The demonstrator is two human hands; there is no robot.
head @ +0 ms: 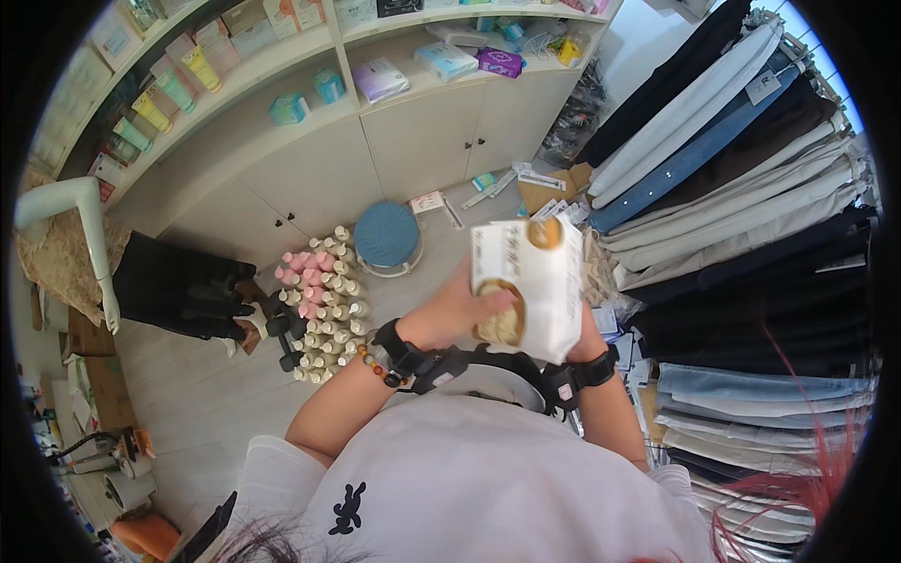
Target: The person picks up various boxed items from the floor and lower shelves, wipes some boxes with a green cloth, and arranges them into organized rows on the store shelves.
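Observation:
Both of my hands grip a white soft package (538, 295), held up in front of my chest. It bears printed writing and round tan pictures, and is slightly blurred. My left hand (450, 306) holds its left side, with the thumb laid across the front face. At the lower right edge is my right hand (590, 338), mostly hidden behind the package. Below and to the left, many pump bottles (327, 302) stand grouped on the floor, cream and a few pink. A round stool with a blue cushion (387, 234) stands just beyond them.
Shelves (281, 63) with tubes, boxes and soft packs run along the far side above cabinet doors (429, 141). Trousers hang on a rack (732, 176) at right. A mannequin (91, 232) and dumbbells (285, 338) stand left. An opened cardboard box (556, 184) lies near the cabinets.

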